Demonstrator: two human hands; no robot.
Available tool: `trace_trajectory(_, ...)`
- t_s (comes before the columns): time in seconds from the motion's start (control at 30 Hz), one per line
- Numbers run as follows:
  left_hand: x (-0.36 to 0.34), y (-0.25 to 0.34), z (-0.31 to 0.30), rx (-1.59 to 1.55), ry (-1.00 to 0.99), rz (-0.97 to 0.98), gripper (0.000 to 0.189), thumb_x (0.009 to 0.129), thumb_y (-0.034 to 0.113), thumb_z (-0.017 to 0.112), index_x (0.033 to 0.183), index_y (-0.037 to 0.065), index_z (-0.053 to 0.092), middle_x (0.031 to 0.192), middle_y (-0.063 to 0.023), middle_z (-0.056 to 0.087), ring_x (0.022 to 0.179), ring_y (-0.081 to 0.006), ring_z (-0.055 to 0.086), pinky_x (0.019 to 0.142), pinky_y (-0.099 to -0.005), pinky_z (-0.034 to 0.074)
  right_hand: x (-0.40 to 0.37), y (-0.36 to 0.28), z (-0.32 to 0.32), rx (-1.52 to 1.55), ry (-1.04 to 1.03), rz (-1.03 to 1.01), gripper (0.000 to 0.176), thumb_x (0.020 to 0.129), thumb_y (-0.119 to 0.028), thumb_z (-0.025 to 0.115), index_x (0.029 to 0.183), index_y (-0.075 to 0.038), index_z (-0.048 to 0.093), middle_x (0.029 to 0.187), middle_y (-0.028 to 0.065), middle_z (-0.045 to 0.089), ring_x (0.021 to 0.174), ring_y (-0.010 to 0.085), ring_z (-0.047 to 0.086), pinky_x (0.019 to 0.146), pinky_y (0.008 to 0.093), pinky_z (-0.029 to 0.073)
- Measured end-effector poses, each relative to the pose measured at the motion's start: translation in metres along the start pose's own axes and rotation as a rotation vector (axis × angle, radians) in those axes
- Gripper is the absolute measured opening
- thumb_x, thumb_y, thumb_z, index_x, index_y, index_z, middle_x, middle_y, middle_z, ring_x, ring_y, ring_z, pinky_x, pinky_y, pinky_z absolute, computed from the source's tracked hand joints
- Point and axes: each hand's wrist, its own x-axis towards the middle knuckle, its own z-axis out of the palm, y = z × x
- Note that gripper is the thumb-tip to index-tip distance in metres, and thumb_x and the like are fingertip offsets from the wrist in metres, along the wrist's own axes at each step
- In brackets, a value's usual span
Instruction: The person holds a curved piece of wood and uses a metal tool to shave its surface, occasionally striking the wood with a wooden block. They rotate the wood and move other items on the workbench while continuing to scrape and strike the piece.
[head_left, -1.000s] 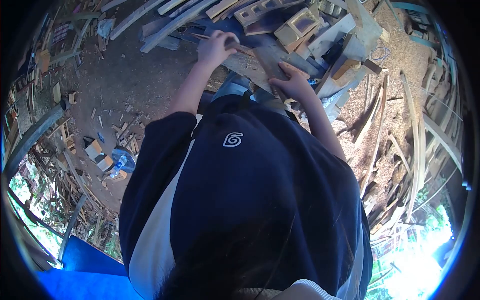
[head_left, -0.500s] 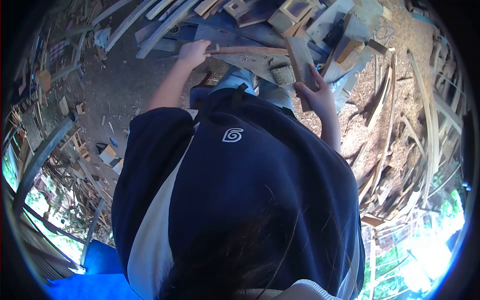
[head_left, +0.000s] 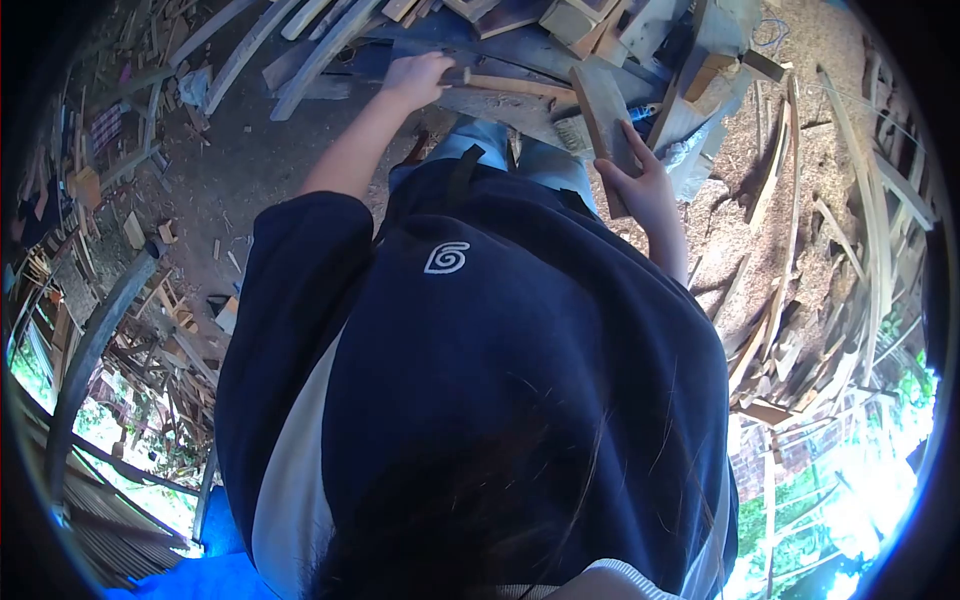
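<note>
My left hand is closed at the upper middle, and a short brownish piece shows at its fingers; what it grips is too small to name. Just right of that piece, a narrow reddish wood strip runs toward a plank. My right hand grips the lower part of this flat wooden plank, thumb on one side and fingers along the other edge. A pale ridged block lies left of the plank, partly hidden.
Wood offcuts are heaped beyond the hands. Long curved strips lie at the right over sawdust-covered ground. A dark curved pole and scrap wood stand at the left. Blue material is at the lower left.
My left hand has moved up and slightly right, with the small piece at its fingers. The plank stays in my right hand, and the view has shifted a little.
</note>
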Motion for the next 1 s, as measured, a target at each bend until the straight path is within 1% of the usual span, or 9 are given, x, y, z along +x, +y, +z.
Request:
trace_trajectory(0.23, 0.025, -0.006, -0.008, -0.109, -0.11, -0.101, 0.047, 0.08, 0.036, 0.076, 0.122, 0.018, 0.065, 0.109, -0.0087, 0.071, 0.105, -0.0297, 0.066, 0.087, -0.0433, 0.053, -0.002, -0.031, 0.029, -0.314, -0.13, 0.079, 0.082, 0.071, -0.048, 0.077, 0.146, -0.035, 0.046, 0.116, 0.0195, 0.069, 0.111, 0.0338, 0.065, 0.095, 0.0422, 0.051)
trace_trajectory(0.33, 0.023, -0.006, -0.004, -0.115, -0.07, -0.125, 0.049, 0.079, 0.038, 0.076, 0.124, 0.021, 0.065, 0.105, -0.009, 0.071, 0.104, -0.0302, 0.066, 0.088, -0.0429, 0.052, 0.002, -0.034, 0.033, -0.466, -0.147, 0.047, 0.083, 0.072, -0.051, 0.074, 0.147, -0.039, 0.042, 0.112, 0.0177, 0.07, 0.108, 0.0333, 0.067, 0.093, 0.0436, 0.053)
trace_trajectory(0.63, -0.004, 0.005, 0.026, -0.199, 0.19, -0.281, 0.054, 0.082, 0.042, 0.074, 0.125, 0.011, 0.063, 0.124, -0.0065, 0.063, 0.114, -0.0267, 0.062, 0.094, -0.0408, 0.051, 0.015, -0.037, 0.027, -0.603, -0.158, -0.048, 0.085, 0.071, -0.056, 0.07, 0.148, -0.041, 0.039, 0.11, 0.0149, 0.071, 0.104, 0.0324, 0.068, 0.089, 0.0434, 0.054)
trace_trajectory(0.7, -0.021, 0.035, -0.005, -0.19, 0.256, -0.298, 0.028, 0.091, 0.024, 0.072, 0.106, 0.003, 0.063, 0.099, -0.012, 0.063, 0.087, -0.0265, 0.065, 0.079, -0.038, 0.053, 0.017, -0.036, 0.027, -0.614, -0.164, -0.067, 0.085, 0.071, -0.055, 0.07, 0.148, -0.042, 0.039, 0.111, 0.0147, 0.071, 0.104, 0.032, 0.069, 0.088, 0.0433, 0.055)
trace_trajectory(0.73, -0.021, 0.037, -0.002, -0.194, 0.258, -0.306, 0.028, 0.091, 0.024, 0.072, 0.106, 0.003, 0.063, 0.099, -0.012, 0.063, 0.087, -0.0265, 0.065, 0.079, -0.038, 0.053, 0.02, -0.032, 0.03, -0.62, -0.169, -0.072, 0.085, 0.071, -0.055, 0.07, 0.148, -0.042, 0.039, 0.111, 0.0147, 0.071, 0.104, 0.032, 0.069, 0.088, 0.0433, 0.055)
trace_trajectory(0.8, -0.019, 0.036, 0.002, -0.259, 0.062, -0.463, 0.047, 0.088, 0.032, 0.073, 0.127, 0.008, 0.061, 0.128, -0.0138, 0.058, 0.116, -0.0337, 0.057, 0.099, -0.0434, 0.048, 0.024, -0.024, 0.034, -0.711, -0.202, -0.084, 0.084, 0.071, -0.055, 0.071, 0.148, -0.042, 0.039, 0.111, 0.0146, 0.071, 0.103, 0.0317, 0.069, 0.088, 0.0437, 0.055)
trace_trajectory(0.83, -0.02, 0.033, 0.011, -0.264, 0.07, -0.477, 0.047, 0.088, 0.032, 0.073, 0.127, 0.008, 0.061, 0.128, -0.0138, 0.058, 0.116, -0.0337, 0.057, 0.099, -0.0434, 0.048, 0.024, -0.021, 0.036, -0.72, -0.208, -0.096, 0.084, 0.071, -0.055, 0.071, 0.148, -0.042, 0.039, 0.111, 0.0146, 0.071, 0.103, 0.0317, 0.069, 0.088, 0.0437, 0.055)
trace_trajectory(0.93, -0.029, 0.029, 0.036, -0.22, 0.251, -0.442, 0.047, 0.087, 0.032, 0.073, 0.125, 0.007, 0.062, 0.127, -0.0148, 0.058, 0.112, -0.0325, 0.059, 0.095, -0.043, 0.05, 0.02, -0.018, 0.04, -0.753, -0.227, -0.075, 0.083, 0.071, -0.054, 0.071, 0.148, -0.043, 0.039, 0.11, 0.0146, 0.071, 0.103, 0.0316, 0.069, 0.087, 0.0438, 0.055)
trace_trajectory(1.0, -0.036, 0.034, 0.035, -0.343, 0.459, -0.45, 0.037, 0.088, 0.03, 0.074, 0.111, 0.003, 0.064, 0.11, -0.0153, 0.064, 0.099, -0.0294, 0.064, 0.086, -0.0414, 0.053, 0.019, -0.015, 0.04, -0.728, -0.219, -0.068, 0.083, 0.072, -0.053, 0.07, 0.148, -0.042, 0.039, 0.109, 0.0146, 0.071, 0.103, 0.0316, 0.069, 0.087, 0.0437, 0.055)
